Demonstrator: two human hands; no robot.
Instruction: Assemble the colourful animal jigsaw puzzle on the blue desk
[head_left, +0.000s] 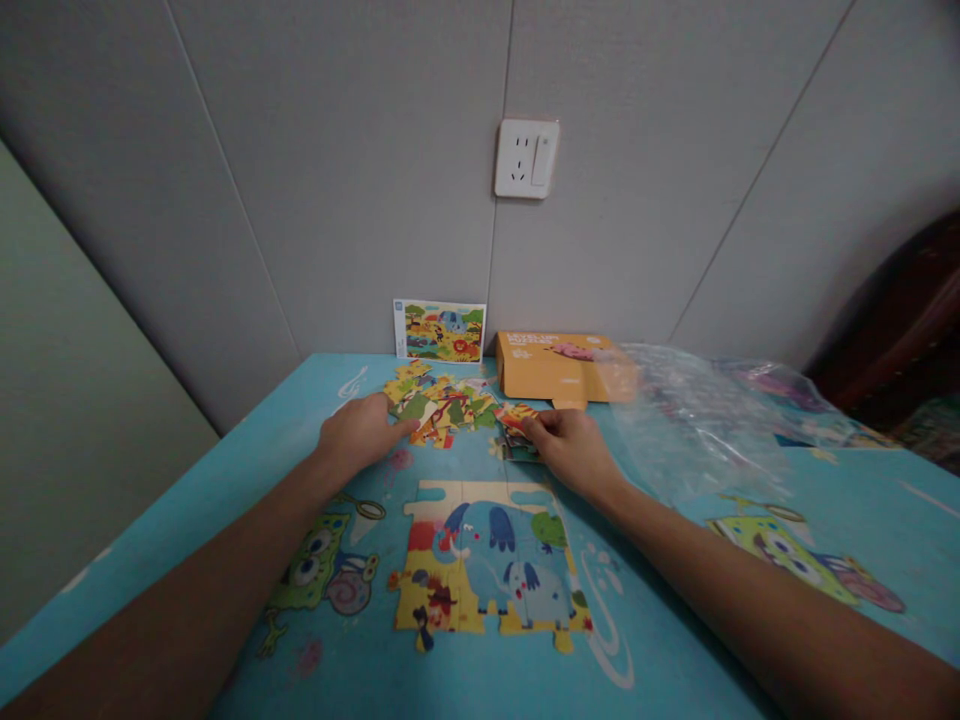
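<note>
My left hand (360, 434) rests at the left side of a heap of loose puzzle pieces (450, 405), thumb stretched out apart from the fingers and touching the pieces' edge. On the right of the heap, my right hand (574, 448) pinches a red and yellow puzzle piece (516, 414) between thumb and fingers. Below that piece lies a small stack of darker pieces (523, 450). Nearer to me, a joined section of puzzle (487, 560) shows a large and a small blue elephant; its outer edges have open tabs and notches.
A picture card (441, 332) leans on the wall behind the heap. To its right lies an orange puzzle box (547, 367), partly under a crumpled clear plastic bag (690, 420). The blue cartoon tablecloth (352, 670) covers the table; a socket (526, 158) is on the wall.
</note>
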